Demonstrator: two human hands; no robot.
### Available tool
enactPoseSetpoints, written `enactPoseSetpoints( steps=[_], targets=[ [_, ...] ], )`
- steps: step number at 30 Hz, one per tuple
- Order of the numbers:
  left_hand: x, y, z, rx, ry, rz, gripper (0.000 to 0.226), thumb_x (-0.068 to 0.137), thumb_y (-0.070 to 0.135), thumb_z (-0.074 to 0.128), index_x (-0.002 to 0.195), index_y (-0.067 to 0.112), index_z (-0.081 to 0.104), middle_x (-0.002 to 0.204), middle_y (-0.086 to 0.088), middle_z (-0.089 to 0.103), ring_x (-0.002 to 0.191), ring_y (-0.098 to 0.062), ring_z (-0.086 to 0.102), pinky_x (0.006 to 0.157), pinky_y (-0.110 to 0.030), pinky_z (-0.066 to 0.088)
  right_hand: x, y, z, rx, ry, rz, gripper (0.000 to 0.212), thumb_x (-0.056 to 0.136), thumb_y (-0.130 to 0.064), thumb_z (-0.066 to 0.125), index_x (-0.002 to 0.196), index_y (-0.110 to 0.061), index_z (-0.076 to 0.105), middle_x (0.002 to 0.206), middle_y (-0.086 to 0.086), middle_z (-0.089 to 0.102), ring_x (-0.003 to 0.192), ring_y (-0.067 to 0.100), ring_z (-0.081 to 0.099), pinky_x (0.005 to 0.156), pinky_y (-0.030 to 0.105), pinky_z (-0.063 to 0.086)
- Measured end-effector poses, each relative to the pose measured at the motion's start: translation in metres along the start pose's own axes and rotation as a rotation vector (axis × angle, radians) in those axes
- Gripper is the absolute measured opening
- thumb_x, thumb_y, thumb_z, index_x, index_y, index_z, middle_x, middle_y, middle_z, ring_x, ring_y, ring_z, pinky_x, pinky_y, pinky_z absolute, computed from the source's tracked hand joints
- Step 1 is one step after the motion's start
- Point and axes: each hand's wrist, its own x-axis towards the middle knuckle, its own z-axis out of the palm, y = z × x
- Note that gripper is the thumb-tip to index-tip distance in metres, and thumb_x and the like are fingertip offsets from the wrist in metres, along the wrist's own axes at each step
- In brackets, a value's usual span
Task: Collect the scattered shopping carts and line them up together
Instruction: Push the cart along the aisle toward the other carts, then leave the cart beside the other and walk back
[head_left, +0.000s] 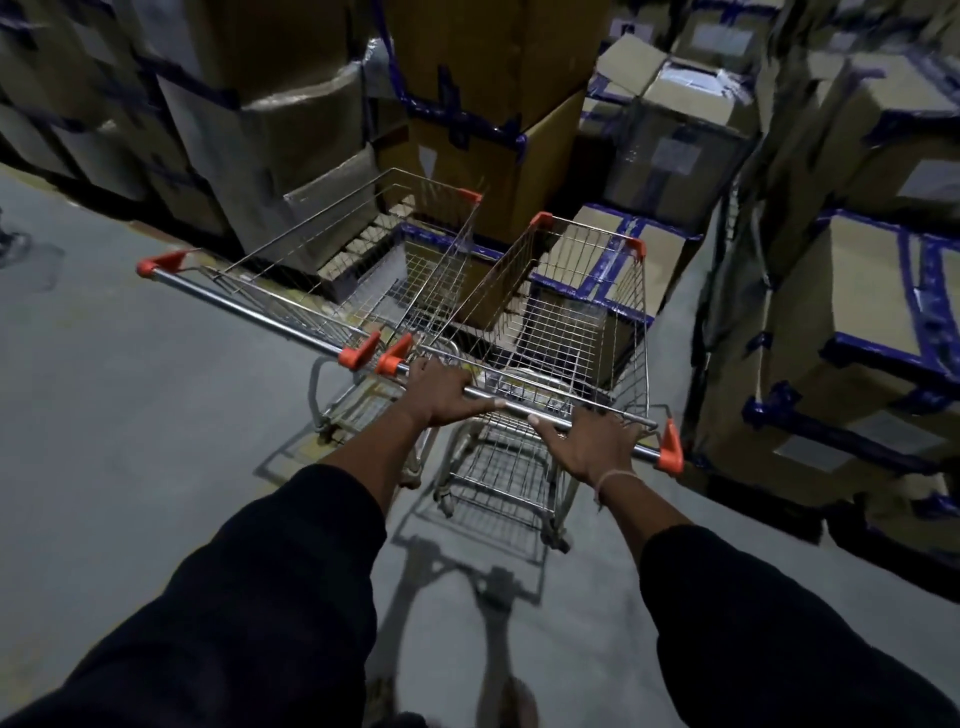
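Wire-mesh cart (561, 322) with orange-capped steel handlebar (524, 408), gripped by left hand (441, 392) and right hand (597, 441).

Silver wire carts (550, 332) with orange corner caps (670, 452), brown boxes (857, 312) taped blue, grey floor (130, 415).

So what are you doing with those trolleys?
A person is holding the handle of one shopping cart with both hands, left hand and right hand, fingers curled over the bar. A second cart stands right beside it on the left, their handles almost end to end. Both baskets look empty, and stacked cardboard boxes stand just ahead of them.
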Motion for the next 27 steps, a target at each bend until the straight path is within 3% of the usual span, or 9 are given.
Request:
enactPoseSetpoints(
  steps=[2, 6, 11, 13, 15, 19, 22, 27],
  targets=[
    [0.004, -0.009, -0.006, 0.007, 0.007, 0.046, 0.074, 0.074, 0.102, 0.032, 0.093, 0.036, 0.060, 0.118, -0.013, 0.072, 0.119, -0.038, 0.060, 0.110, -0.059, 0.038, 0.005, -0.009, 0.001, 0.004, -0.015, 0.023, 0.109, 0.080, -0.098, 0.009, 0.128, -0.018, 0.065, 0.125, 0.010, 0.069, 0.123, 0.036, 0.057, 0.108, 0.060, 0.026],
    [0.010, -0.034, -0.017, 0.013, -0.039, 0.092, 0.075, 0.073, 0.103, 0.029, 0.091, 0.036, 0.056, 0.113, -0.014, 0.073, 0.116, -0.041, 0.062, 0.109, -0.063, 0.039, 0.005, -0.034, 0.001, 0.040, -0.004, 0.061, 0.109, 0.080, -0.098, 0.011, 0.130, -0.017, 0.064, 0.123, 0.009, 0.070, 0.121, 0.034, 0.058, 0.109, 0.057, 0.026],
    [0.009, -0.054, -0.019, 0.094, -0.038, 0.100, 0.110, 0.071, 0.106, 0.017, 0.116, 0.022, 0.072, 0.114, -0.011, 0.074, 0.122, -0.036, 0.061, 0.117, -0.063, 0.027, -0.002, -0.057, 0.002, 0.051, 0.021, 0.099, 0.100, 0.083, -0.097, 0.017, 0.124, -0.020, 0.065, 0.114, 0.009, 0.072, 0.114, 0.034, 0.061, 0.107, 0.055, 0.023],
    [0.006, -0.058, -0.022, 0.135, -0.019, 0.115, 0.108, 0.074, 0.103, 0.016, 0.121, 0.022, 0.071, 0.118, -0.011, 0.072, 0.125, -0.035, 0.058, 0.118, -0.061, 0.024, -0.004, -0.063, -0.001, 0.085, 0.032, 0.103, 0.095, 0.083, -0.096, 0.021, 0.117, -0.020, 0.066, 0.110, 0.008, 0.071, 0.113, 0.033, 0.061, 0.106, 0.054, 0.026],
    [0.000, -0.058, -0.028, 0.156, -0.012, 0.135, 0.096, 0.082, 0.097, 0.023, 0.123, 0.023, 0.068, 0.123, -0.012, 0.070, 0.130, -0.036, 0.054, 0.119, -0.058, 0.022, -0.006, -0.068, -0.004, 0.100, 0.027, 0.105, 0.092, 0.085, -0.094, 0.024, 0.118, -0.019, 0.065, 0.120, 0.010, 0.069, 0.124, 0.036, 0.054, 0.109, 0.055, 0.026],
    [-0.011, -0.061, -0.030, 0.198, -0.032, 0.168, 0.082, 0.096, 0.080, 0.026, 0.149, 0.021, 0.047, 0.156, -0.017, 0.046, 0.149, -0.037, 0.032, 0.125, -0.059, 0.002, -0.008, -0.069, -0.008, 0.087, -0.011, 0.120, 0.096, 0.086, -0.093, 0.022, 0.136, -0.019, 0.058, 0.143, 0.013, 0.058, 0.140, 0.040, 0.040, 0.113, 0.061, 0.025],
    [-0.014, -0.063, -0.020, 0.177, -0.004, 0.163, 0.082, 0.098, 0.078, 0.022, 0.154, 0.022, 0.038, 0.162, -0.017, 0.035, 0.155, -0.036, 0.020, 0.123, -0.060, -0.011, -0.011, -0.067, -0.006, 0.147, -0.008, 0.107, 0.094, 0.087, -0.092, 0.025, 0.141, -0.022, 0.053, 0.152, 0.012, 0.050, 0.145, 0.040, 0.033, 0.116, 0.065, 0.019],
    [-0.026, -0.064, -0.014, 0.159, 0.036, 0.153, 0.094, 0.091, 0.082, 0.012, 0.164, 0.024, 0.019, 0.172, -0.014, 0.013, 0.159, -0.036, -0.001, 0.122, -0.060, -0.011, -0.015, -0.067, -0.009, 0.222, -0.031, 0.081, 0.092, 0.089, -0.090, 0.028, 0.149, -0.023, 0.048, 0.161, 0.013, 0.038, 0.151, 0.040, 0.024, 0.120, 0.065, 0.015]
  ],
)
